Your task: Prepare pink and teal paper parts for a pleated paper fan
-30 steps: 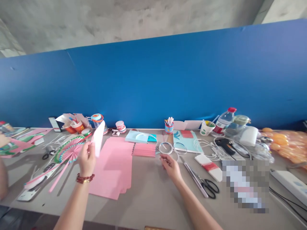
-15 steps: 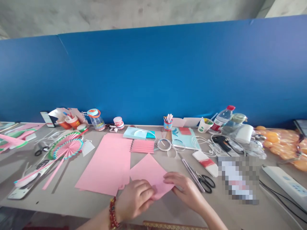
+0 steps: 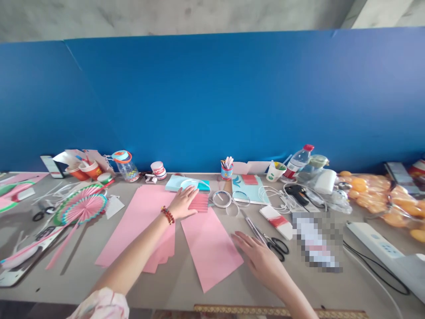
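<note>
A single pink sheet of paper lies flat on the table in front of me. My right hand rests beside its right edge with the fingers stretched out, holding nothing. My left hand reaches forward, fingers spread, over the left part of the pleated pink paper and close to a light blue box. Whether it touches the pleated paper I cannot tell. Under my left forearm is a stack of larger pink sheets. Black-handled scissors and a craft knife lie just beyond my right hand.
Rolls of clear tape and a pencil cup stand ahead. A pink paper fan lies left, near a bottle with an orange strap. To the right are a glue gun, a water bottle and a power strip.
Both hands have let go of the pink sheet, which was bent up between them and now lies flat. My left hand has moved forward to the pleated paper. My right hand has opened.
</note>
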`<state>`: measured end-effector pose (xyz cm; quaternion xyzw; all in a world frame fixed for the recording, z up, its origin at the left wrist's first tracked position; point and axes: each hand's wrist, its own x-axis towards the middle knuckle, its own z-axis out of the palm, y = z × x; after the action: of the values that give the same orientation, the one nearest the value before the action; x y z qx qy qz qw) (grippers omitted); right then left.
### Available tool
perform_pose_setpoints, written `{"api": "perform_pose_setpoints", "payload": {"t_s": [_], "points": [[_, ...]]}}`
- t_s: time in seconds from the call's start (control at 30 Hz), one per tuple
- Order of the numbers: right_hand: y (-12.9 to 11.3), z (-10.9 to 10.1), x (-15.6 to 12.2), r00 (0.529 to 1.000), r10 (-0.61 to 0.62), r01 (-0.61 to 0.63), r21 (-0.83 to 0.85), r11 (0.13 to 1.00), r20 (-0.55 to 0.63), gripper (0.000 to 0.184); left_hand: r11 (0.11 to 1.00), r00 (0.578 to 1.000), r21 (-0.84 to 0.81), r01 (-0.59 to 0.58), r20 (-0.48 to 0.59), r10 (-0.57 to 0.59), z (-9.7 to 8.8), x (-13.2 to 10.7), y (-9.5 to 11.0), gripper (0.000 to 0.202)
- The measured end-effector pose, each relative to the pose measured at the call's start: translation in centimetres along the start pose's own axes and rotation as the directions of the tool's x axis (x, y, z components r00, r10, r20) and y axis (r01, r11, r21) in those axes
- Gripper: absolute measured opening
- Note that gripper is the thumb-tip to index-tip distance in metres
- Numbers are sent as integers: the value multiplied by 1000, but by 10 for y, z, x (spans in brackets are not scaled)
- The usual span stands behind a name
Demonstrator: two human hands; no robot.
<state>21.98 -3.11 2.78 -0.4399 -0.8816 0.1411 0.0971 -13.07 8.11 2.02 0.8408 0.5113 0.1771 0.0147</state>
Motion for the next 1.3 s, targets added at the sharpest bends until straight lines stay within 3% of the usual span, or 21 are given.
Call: {"api": "perform_pose_setpoints", "payload": {"t_s": [0.13,0.27,0.43,0.53,0.63,0.73,0.8,0.87,0.97,1.17,1.23,1.3], "points": [[13,7,-14,992,47,-44,31,999,-120,61,997,997,-16,-78,16,78,12,11,1,67],[17,10,-16,973,93,-75,93,993,-210,44,996,996,-21,-83,-28,82,15,11,7,43],[5,5,6,936,106,-36,209,977,-335,35,994,988,-44,-105,-122,99,-4,8,19,33],[-15,-1,23,919,168,-15,394,919,-357,31,992,974,-68,-109,-208,93,-24,-2,38,35],[-43,-7,39,929,258,-15,669,743,-266,30,983,933,-84,-165,-336,129,-39,-19,65,31],[-72,-9,52,962,235,19,893,449,-138,36,979,850,-29,-203,-501,162,-46,-37,90,29],[-87,-10,59,972,217,21,953,304,-90,39,978,821,6,-208,-542,178,-48,-46,103,30],[-97,-10,63,970,225,36,972,234,-90,40,975,811,25,-222,-550,199,-48,-52,111,32],[-101,-12,66,953,266,80,966,246,-147,39,964,805,42,-262,-541,243,-46,-58,119,32],[-95,-17,61,909,328,72,873,482,-256,32,945,816,7,-327,-502,286,-45,-65,131,27],[-93,-18,59,898,335,78,853,517,-285,32,938,842,-56,-342,-462,279,-47,-69,135,33],[-91,-18,58,902,325,88,860,502,-282,32,934,894,-195,-298,-400,202,-53,-72,138,41]]}}
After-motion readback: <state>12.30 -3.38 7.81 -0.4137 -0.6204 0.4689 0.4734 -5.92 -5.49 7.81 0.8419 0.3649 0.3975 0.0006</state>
